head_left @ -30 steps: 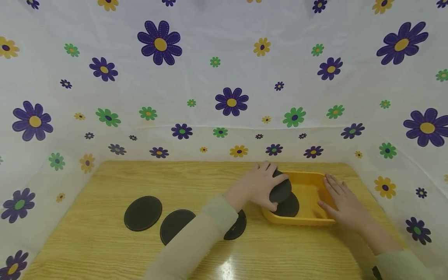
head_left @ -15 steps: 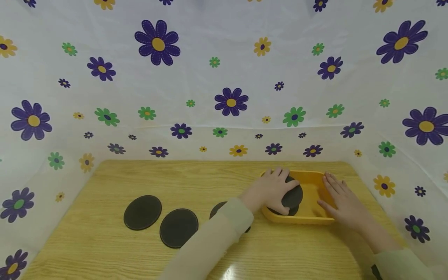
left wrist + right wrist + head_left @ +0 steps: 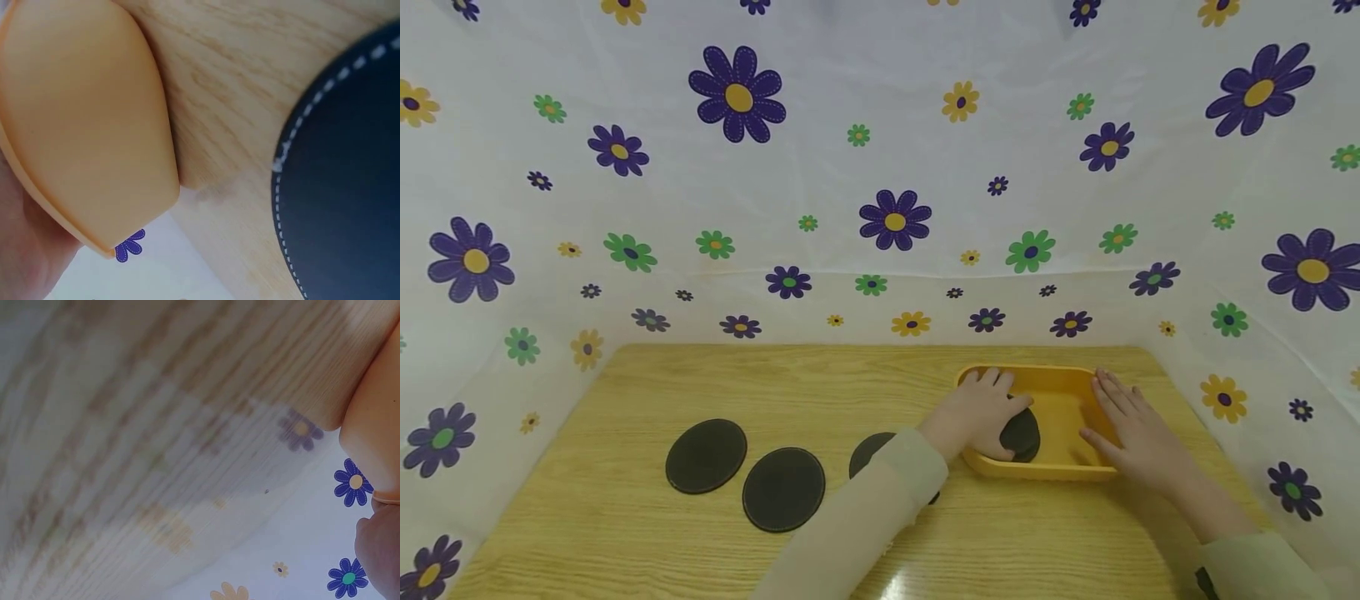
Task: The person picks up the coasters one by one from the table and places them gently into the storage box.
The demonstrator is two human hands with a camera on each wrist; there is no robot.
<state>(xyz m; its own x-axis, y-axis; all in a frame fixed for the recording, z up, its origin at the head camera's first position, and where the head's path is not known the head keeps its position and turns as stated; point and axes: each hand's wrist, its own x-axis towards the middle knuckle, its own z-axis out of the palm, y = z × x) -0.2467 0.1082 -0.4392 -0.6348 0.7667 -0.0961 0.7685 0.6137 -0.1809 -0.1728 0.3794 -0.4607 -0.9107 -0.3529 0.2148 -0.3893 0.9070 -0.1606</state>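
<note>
My left hand [image 3: 981,417] is down inside a yellow tray [image 3: 1041,473], at its left end. Its spread fingers and thumb grip a round black coaster [image 3: 1021,437], partly covered by the hand; another coaster beneath is hidden. My right hand [image 3: 1138,442] rests on the tray's right rim, fingers straight along it and thumb over the inside. In the left wrist view, the tray's outer wall [image 3: 94,125] fills the left side and a black coaster with white edge stitching [image 3: 350,175] lies on the table. The right wrist view catches the tray's end [image 3: 378,412] beside part of a hand [image 3: 381,550].
On the wooden table [image 3: 820,383] lie a far-left black coaster [image 3: 706,456], a second coaster [image 3: 783,489] beside it, and a third [image 3: 868,450] partly under my left sleeve [image 3: 880,492]. A white flower-print cloth [image 3: 820,175] surrounds the table at the back and sides.
My left hand has carried the coaster rightward over the tray's left end, then lowered it inside onto the coaster lying there. The right hand has stayed on the rim.
</note>
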